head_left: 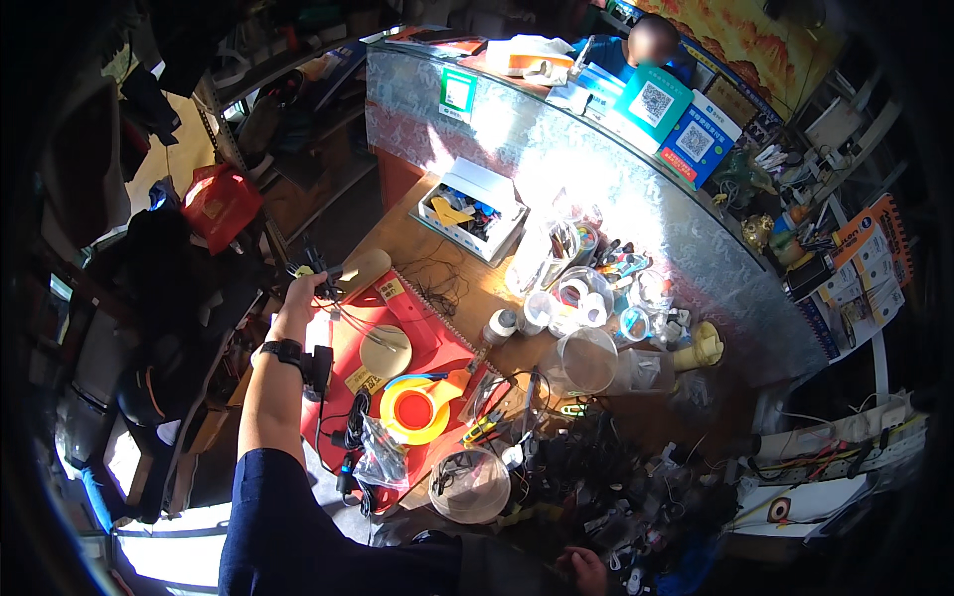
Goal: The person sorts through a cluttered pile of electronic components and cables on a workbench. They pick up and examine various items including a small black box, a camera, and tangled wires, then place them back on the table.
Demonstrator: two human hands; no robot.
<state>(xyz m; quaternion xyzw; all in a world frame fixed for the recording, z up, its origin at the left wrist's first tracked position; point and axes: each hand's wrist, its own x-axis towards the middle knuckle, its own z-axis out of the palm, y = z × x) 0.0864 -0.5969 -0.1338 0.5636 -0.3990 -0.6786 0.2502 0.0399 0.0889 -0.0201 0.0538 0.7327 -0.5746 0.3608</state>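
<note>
Your left hand [301, 295] is stretched out to the far left edge of the workbench [417, 233], fingers clenched around a small dark part with thin wires [316, 264] sprouting from it. You hold it up off the red mat [437, 343], probably so the loose leads hang free instead of snagging in the clutter. The part is too small and shadowed to read its shape well. Its wires point up and away from you, and its long axis seems to run roughly along your forearm.

Just beside the hand lies a tan rounded handle [363, 266], and nearer you an orange funnel [417, 409] sits on the mat.

Your right hand [588, 568] is low at the bottom edge, among the dark cables [596, 467]. I cannot tell whether it grips anything.
</note>
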